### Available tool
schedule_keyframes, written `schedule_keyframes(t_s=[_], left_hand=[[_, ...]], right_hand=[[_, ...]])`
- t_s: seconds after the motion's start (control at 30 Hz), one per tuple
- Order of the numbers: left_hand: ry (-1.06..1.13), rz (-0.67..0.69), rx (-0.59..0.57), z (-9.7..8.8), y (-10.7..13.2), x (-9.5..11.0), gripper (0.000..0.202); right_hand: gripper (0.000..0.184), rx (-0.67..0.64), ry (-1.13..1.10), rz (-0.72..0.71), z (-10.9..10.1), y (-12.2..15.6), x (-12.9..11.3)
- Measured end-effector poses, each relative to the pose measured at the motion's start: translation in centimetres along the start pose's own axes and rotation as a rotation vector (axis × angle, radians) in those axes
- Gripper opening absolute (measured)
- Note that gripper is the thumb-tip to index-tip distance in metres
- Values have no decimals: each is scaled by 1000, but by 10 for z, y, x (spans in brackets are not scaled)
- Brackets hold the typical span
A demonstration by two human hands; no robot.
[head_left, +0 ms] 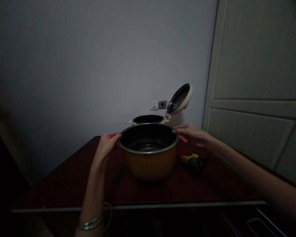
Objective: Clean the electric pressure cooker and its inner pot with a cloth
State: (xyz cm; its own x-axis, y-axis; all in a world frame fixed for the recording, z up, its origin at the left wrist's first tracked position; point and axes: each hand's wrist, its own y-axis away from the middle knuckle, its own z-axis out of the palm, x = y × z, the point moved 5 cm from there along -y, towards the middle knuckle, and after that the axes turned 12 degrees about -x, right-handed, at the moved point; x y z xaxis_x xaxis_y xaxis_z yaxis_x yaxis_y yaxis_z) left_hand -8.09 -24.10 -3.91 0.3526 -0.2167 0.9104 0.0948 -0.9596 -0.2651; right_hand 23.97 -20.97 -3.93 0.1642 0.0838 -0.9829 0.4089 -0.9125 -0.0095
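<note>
A rice cooker inner pot [150,164], golden outside and dark inside, is held upright between my two hands in front of me. My left hand [108,144] pinches its rim on the left, and my right hand [191,134] grips the rim on the right. Dark lower walls show inside the pot, and I cannot tell whether anything lies at the bottom. Just behind it stands the rice cooker body [149,119], mostly hidden by the pot. Its round lid [180,98] is raised and leans to the right.
A dark red table [108,191] lies beneath, with a pale front edge. Right of the pot rests a yellow and black object [193,161], too dim to name. Wall sockets [158,105] sit behind the cooker, and a panelled door [256,82] stands at the right.
</note>
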Motion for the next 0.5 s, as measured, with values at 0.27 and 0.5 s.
schedule_keyframes(t_s=[0.27, 0.5], left_hand=[[11, 154, 38, -17, -43, 109, 23], [3, 204, -32, -24, -122, 155, 21]], right_hand=[[18, 149, 76, -102, -48, -17, -114], [31, 171, -7, -127, -78, -66, -172]])
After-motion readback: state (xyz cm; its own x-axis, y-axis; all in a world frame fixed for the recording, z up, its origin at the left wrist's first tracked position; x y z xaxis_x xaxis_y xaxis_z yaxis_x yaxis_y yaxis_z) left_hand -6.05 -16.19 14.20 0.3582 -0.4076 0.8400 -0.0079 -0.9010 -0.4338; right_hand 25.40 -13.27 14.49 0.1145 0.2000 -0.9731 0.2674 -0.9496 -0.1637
